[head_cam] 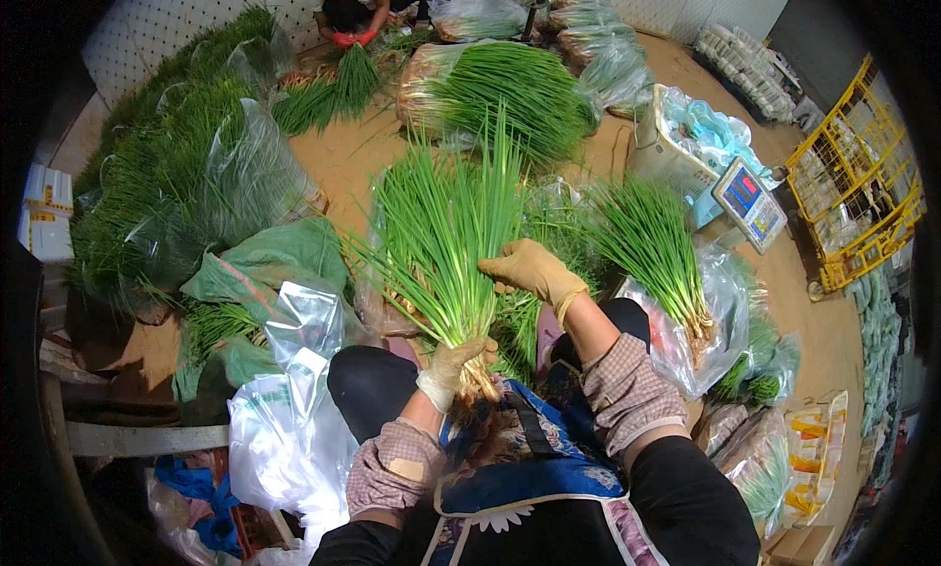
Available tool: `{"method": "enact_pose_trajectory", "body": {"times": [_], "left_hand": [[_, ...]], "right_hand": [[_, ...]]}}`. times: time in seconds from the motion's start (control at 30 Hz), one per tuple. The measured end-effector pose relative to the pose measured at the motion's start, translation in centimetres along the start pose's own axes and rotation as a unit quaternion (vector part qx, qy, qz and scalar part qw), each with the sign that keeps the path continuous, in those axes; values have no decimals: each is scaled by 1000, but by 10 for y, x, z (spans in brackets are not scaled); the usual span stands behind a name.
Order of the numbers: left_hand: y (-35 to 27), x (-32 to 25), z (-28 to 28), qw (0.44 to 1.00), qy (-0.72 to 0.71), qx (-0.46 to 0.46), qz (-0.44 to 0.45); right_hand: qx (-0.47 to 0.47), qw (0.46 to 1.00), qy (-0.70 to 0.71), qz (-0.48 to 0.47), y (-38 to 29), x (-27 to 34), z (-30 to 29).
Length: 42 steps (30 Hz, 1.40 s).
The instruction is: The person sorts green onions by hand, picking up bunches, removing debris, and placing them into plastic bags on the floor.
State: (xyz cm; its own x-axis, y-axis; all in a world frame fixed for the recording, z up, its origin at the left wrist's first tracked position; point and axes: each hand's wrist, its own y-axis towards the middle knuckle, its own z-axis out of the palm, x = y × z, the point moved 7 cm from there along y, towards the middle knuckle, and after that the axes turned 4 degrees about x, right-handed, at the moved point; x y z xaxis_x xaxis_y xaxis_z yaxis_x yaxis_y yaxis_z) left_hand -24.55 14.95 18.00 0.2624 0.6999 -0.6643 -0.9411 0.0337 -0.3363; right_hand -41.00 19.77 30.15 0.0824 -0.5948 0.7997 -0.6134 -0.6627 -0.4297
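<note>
My left hand (pixel 457 367), in a pale tan glove, grips a bunch of green onions (pixel 463 294) just above its roots. The leaves fan upward and away from me, and the root ends hang over my lap. My right hand (pixel 531 270), in a yellowish glove, is at the bunch's right side, with thumb and forefinger pinched on the leaves. Loose green stalks (pixel 518 331) lie below it, between my knees. To the right, another bunch of green onions (pixel 658 253) rests on a plastic-covered scale, roots towards me.
A scale display (pixel 750 202) stands right, before a white crate (pixel 673 151) of plastic bags. A large green onion bundle (pixel 507 95) lies ahead. Bagged greens (pixel 191 169) fill the left, near white plastic bags (pixel 290 434). A person in red gloves (pixel 354 38) handles stalks. A yellow cart (pixel 853 184) stands far right.
</note>
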Motion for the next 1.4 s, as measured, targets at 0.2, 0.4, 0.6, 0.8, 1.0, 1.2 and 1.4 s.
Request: {"method": "enact_pose_trajectory", "body": {"times": [0.2,0.4,0.6,0.8,1.0,1.2,1.4], "left_hand": [[-11,-14,16,999,-41,-1,-18],[-7,-18,21,997,-77,-13,16],[4,-2,7,985,-171,-23,30],[-3,-2,2,990,-140,-12,-12],[-5,-8,14,992,-128,10,-8],[-3,-13,21,997,-73,9,-6],[1,-1,6,991,-128,29,-4]], "right_hand": [[-32,969,238,-49,7,-14,15],[-140,971,112,-161,-18,-3,16],[-24,953,-125,-277,-67,30,67],[-71,937,303,-155,-68,5,15],[-108,905,408,-61,-16,-56,-33],[-14,953,301,-31,10,-52,28],[-123,935,320,-86,-11,-36,30]]}}
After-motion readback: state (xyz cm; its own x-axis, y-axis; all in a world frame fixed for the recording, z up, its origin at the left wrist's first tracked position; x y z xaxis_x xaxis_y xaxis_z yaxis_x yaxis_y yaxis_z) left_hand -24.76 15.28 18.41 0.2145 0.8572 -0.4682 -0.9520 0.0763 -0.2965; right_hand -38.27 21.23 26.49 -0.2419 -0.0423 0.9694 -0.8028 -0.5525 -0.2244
